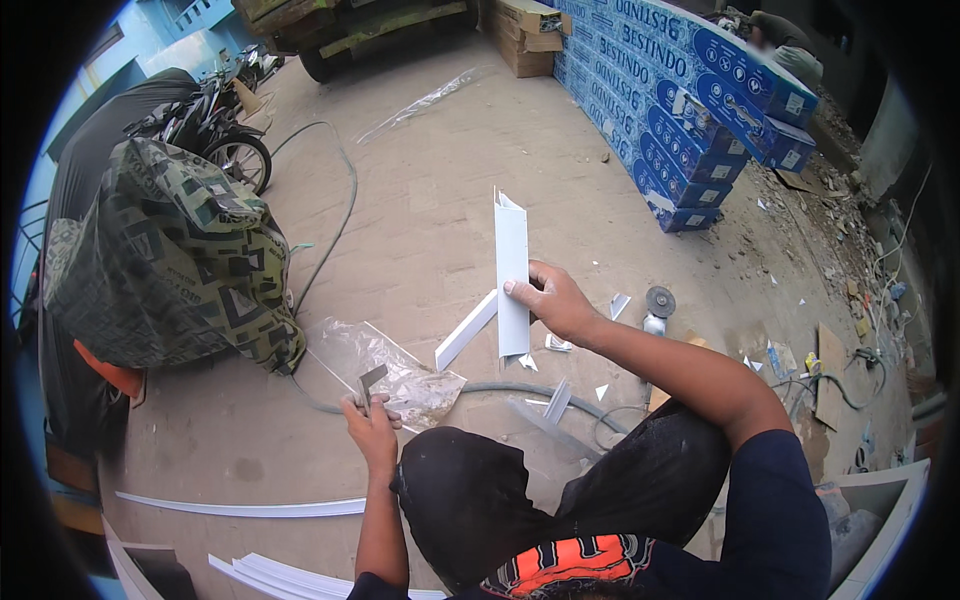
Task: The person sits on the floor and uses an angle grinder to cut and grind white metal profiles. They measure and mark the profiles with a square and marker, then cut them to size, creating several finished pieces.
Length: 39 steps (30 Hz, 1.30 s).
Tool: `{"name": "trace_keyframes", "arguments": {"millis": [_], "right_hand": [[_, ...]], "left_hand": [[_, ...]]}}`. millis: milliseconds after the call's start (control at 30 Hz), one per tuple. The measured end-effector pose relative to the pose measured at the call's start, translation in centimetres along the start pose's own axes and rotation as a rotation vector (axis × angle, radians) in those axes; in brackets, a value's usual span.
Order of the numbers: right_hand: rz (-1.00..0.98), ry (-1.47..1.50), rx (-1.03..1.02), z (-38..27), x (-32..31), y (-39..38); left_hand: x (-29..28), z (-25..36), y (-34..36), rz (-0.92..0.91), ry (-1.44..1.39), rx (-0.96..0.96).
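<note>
White, flat, plastic-looking trim strip [511,258] with a slanted far end is gripped in the right hand [556,300], the thumb across its face. It lies ahead and to the right of the left hand [372,428], well apart from it, its long axis pointing away from the body. The left hand is closed around a grey, L-shaped, metal-looking piece [371,379]. A narrower white strip [467,331] slants between the hands.
</note>
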State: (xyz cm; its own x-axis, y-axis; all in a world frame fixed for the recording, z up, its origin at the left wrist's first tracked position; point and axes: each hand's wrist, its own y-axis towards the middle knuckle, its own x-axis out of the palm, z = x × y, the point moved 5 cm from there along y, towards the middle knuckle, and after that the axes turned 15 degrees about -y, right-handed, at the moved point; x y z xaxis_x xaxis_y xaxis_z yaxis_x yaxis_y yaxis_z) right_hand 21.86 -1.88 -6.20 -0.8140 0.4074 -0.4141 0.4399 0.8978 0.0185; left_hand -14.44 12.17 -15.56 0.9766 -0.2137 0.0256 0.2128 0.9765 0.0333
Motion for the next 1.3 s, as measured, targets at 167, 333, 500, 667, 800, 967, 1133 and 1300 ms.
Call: {"name": "trace_keyframes", "arguments": {"millis": [167, 333, 500, 667, 800, 967, 1133, 1300], "right_hand": [[0.011, 0.013, -0.065, -4.3, 0.8, -0.5], [0.214, -0.008, -0.226, -8.7, 0.2, -0.2], [0.229, 0.105, -0.127, -7.4, -3.5, -1.0], [0.168, 0.203, -0.111, -5.5, -4.0, -1.0], [0.132, 0.092, -0.142, -6.0, -3.7, -1.8], [0.156, 0.082, -0.09, -6.5, -2.2, -2.5], [0.18, 0.304, 0.001, -4.6, -1.0, -2.1], [0.26, 0.081, -0.113, -4.3, -0.9, -2.0]], "left_hand": [[8.3, 12.9, 2.2, -0.175, -0.177, 0.223], [19.7, 17.9, 2.3, -0.52, -0.165, 0.357], [26.0, 18.7, -0.5, -0.759, -0.448, 0.0], [26.8, 17.7, -0.4, -0.711, -0.569, -0.022], [26.1, 18.0, 0.1, -0.639, -0.518, -0.131], [24.7, 17.5, 0.5, -0.646, -0.473, -0.07], [24.2, 18.5, 1.1, -0.583, -0.274, 0.252], [23.9, 18.9, 0.8, -0.655, -0.265, 0.317]]}}
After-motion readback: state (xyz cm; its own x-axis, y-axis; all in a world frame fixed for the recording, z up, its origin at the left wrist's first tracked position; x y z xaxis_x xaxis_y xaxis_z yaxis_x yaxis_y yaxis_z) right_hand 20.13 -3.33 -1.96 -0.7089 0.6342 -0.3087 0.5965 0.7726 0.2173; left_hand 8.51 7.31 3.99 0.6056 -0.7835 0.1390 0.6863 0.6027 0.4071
